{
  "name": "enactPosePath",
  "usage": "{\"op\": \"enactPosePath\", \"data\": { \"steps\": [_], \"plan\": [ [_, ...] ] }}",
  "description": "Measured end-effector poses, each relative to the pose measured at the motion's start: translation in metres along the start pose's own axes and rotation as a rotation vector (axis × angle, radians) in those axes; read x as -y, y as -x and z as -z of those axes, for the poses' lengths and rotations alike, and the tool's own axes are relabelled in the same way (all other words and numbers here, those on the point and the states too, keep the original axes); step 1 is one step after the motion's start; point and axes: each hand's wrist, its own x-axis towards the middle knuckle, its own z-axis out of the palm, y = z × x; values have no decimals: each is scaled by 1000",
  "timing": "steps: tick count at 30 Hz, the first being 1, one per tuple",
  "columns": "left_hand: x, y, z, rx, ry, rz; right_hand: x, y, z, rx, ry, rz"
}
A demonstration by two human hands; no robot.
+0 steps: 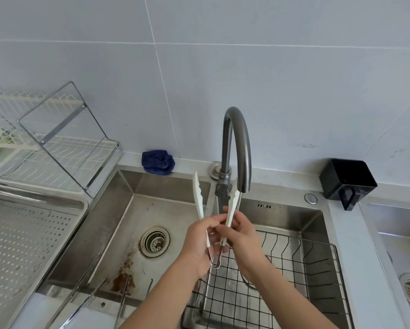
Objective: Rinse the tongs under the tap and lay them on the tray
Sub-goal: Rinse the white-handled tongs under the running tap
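Note:
White-tipped tongs (198, 198) with a metal spring end stand upright and spread apart in front of the grey curved tap (237, 143). My left hand (199, 243) grips the left arm and the metal end. My right hand (242, 233) pinches the right arm, whose tip sits right under the spout. A thin stream of water runs down beside that arm. The perforated steel tray (33, 233) lies on the counter at the left, apart from both hands.
Below the hands are the left sink basin (137, 210) with its drain strainer (155, 241) and a black wire basket (282, 269) in the right basin. More metal tongs (125, 295) lie at the sink's near edge. A blue cloth (157, 162), a dish rack (56, 148) and a black holder (347, 181) line the back.

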Motion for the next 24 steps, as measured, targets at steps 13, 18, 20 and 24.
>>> {"op": "enactPosePath", "data": {
  "steps": [13,18,20,24],
  "plan": [
    [22,10,29,76,202,230,24,-18,-9,59,-356,-27],
    [36,10,35,-53,-238,-103,43,-17,-9,8,-101,124],
    [44,9,35,-46,-466,-263,45,-13,-11,75,-107,115],
    [56,14,50,-129,-750,-390,44,-7,-12,103,-178,124]
  ]
}}
